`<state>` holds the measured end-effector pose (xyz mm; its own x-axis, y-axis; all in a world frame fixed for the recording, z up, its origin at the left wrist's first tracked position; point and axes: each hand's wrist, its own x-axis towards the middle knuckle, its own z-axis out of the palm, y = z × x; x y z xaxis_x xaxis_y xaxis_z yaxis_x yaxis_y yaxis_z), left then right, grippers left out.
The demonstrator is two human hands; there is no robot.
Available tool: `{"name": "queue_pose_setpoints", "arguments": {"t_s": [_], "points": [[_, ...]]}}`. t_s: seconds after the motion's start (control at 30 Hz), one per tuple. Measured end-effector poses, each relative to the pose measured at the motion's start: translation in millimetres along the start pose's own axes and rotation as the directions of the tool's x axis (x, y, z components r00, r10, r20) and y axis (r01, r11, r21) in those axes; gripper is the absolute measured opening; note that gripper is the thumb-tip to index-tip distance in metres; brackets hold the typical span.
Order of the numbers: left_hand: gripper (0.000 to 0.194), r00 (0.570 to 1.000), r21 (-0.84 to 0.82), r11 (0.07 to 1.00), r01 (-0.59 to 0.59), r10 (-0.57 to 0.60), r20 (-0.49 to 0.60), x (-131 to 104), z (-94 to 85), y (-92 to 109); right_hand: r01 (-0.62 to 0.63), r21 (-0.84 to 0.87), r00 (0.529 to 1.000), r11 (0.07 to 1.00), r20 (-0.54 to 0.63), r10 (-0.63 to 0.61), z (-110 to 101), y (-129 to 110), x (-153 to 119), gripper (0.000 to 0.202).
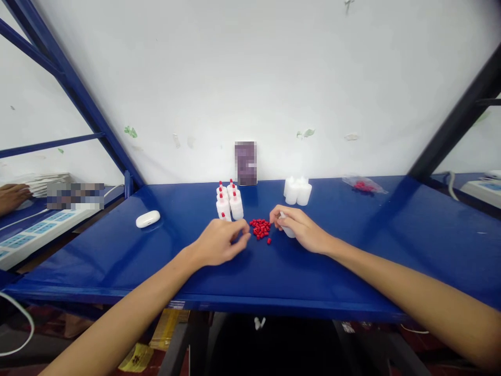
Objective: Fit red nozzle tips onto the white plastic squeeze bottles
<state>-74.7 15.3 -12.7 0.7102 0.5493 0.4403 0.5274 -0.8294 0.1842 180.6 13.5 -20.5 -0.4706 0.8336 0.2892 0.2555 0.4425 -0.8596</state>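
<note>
My right hand (301, 225) is wrapped around a small white squeeze bottle (288, 231), tilted, its narrow tip pointing up between the fingers. My left hand (221, 243) is over the blue table, thumb and forefinger apart with nothing visible between them. Between the hands lies a loose pile of small red caps (260, 228), close to the left fingertips. Behind the left hand stand several white bottles (237, 207) with red caps, in two rows; the nearest is partly hidden by that hand. Beyond the right hand is a group of white bottles (297, 192) with no red caps showing.
A white oval case (148, 219) sits on the left of the blue table (332, 282). A clear bag (364, 185) holding red caps lies at the back right. A blurred dark rectangle (246, 163) leans on the wall. Power strips (43, 232) and another person's hand (15, 197) are far left.
</note>
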Motion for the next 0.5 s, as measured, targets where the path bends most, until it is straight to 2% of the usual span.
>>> {"name": "queue_pose_setpoints", "arguments": {"t_s": [0.07, 0.13, 0.23, 0.3, 0.43, 0.5], "points": [[0.009, 0.994, 0.082, 0.992, -0.092, 0.087, 0.064, 5, 7.7, 12, 0.035, -0.037, 0.999, 0.999, 0.020, -0.034, 0, -1, -1, 0.015], [0.010, 0.991, 0.150, 0.980, -0.132, 0.125, 0.056, 7, 11.1, 17, 0.062, -0.073, 0.997, 0.995, 0.049, -0.058, 0, -1, -1, 0.015], [0.011, 0.994, 0.147, 0.984, -0.100, 0.093, 0.053, 6, 10.8, 20, 0.058, -0.108, 0.998, 0.993, 0.046, -0.053, 0, -1, -2, 0.016], [0.013, 0.992, 0.146, 0.986, -0.086, 0.072, 0.103, 8, 10.4, 22, 0.043, -0.130, 0.999, 0.991, 0.015, -0.041, 1, 1, -2, 0.017], [0.027, 0.970, 0.326, 0.934, -0.148, 0.073, 0.231, 19, 14.3, 29, 0.022, -0.182, 0.999, 0.983, -0.037, -0.029, 2, 2, -2, 0.018], [0.027, 0.960, 0.390, 0.903, -0.182, 0.078, 0.268, 25, 17.3, 31, 0.007, -0.208, 0.998, 0.978, -0.060, -0.019, 2, 1, -1, 0.018]]}}
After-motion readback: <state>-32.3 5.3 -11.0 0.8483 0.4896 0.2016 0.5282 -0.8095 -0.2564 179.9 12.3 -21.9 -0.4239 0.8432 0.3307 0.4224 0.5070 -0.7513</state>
